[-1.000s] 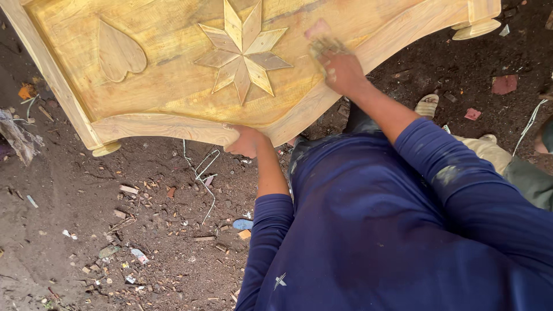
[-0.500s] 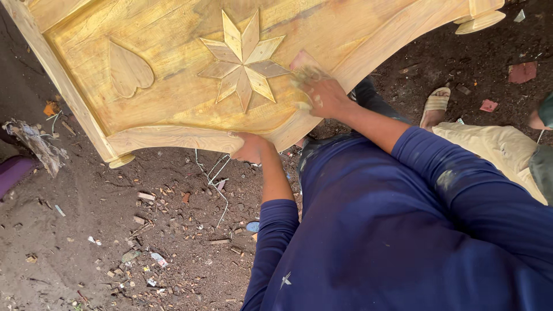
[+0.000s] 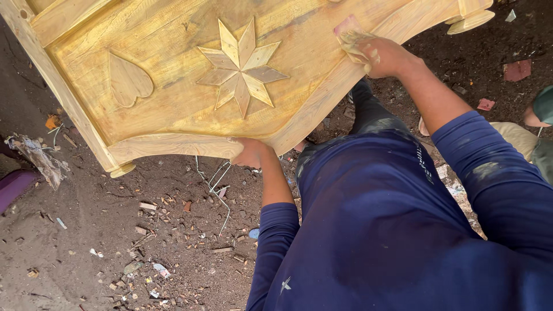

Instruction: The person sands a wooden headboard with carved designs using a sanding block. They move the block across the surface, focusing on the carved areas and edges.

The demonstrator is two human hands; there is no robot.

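A carved wooden panel [image 3: 173, 86] in yellow-tan wood fills the upper part of the view, with an eight-pointed star [image 3: 241, 66] and a heart-shaped relief [image 3: 128, 80] on its face. My left hand [image 3: 252, 152] grips the panel's curved lower edge from underneath. My right hand [image 3: 380, 55] presses a small stained pad or piece of sandpaper [image 3: 350, 35] against the raised border at the panel's right side. My dark blue sleeves and shirt fill the lower right.
The ground [image 3: 115, 242] is dark dirt strewn with wood chips, scraps and a bent wire [image 3: 216, 178]. A crumpled scrap [image 3: 37, 158] lies at the left. Another person's limb and clothing [image 3: 533, 138] show at the right edge.
My right hand with the pad has slid along the panel's border toward its upper right. The left hand keeps its hold on the lower edge. The view has shifted a little.
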